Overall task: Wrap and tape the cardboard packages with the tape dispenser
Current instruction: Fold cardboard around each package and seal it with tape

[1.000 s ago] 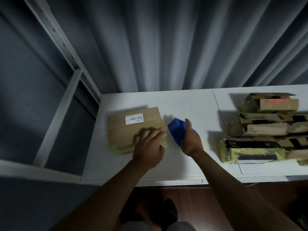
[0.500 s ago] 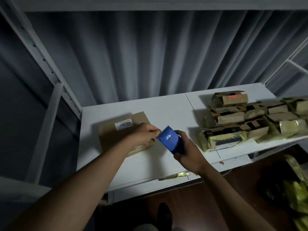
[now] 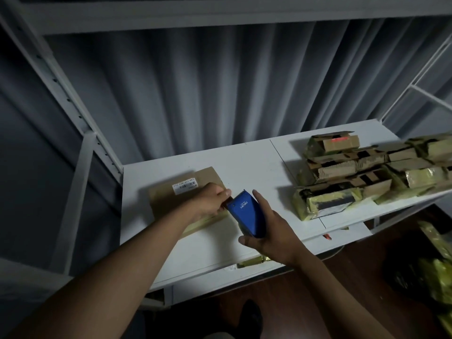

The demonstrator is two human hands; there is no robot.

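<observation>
A flat brown cardboard package (image 3: 166, 201) with a white barcode label (image 3: 184, 186) lies on the left part of the white shelf (image 3: 249, 162). My right hand (image 3: 271, 233) grips the blue tape dispenser (image 3: 244, 214) just right of the package, its toothed blade pointing up and away. My left hand (image 3: 210, 200) hovers over the package's right edge, with fingertips pinched at the dispenser's front end, apparently on the tape end. The tape itself is too dark to make out.
A pile of taped cardboard packages (image 3: 362, 172) with yellowish tape fills the right side of the shelf. A white rack upright (image 3: 80, 133) rises at left, grey curtain (image 3: 220, 89) behind. More yellow-wrapped bundles (image 3: 437, 265) lie on the dark floor at right.
The view has tilted up and shifted right. My right hand has lifted the dispenser off the shelf and turned its blade upward. My left hand has come off the package top to the dispenser's front end.
</observation>
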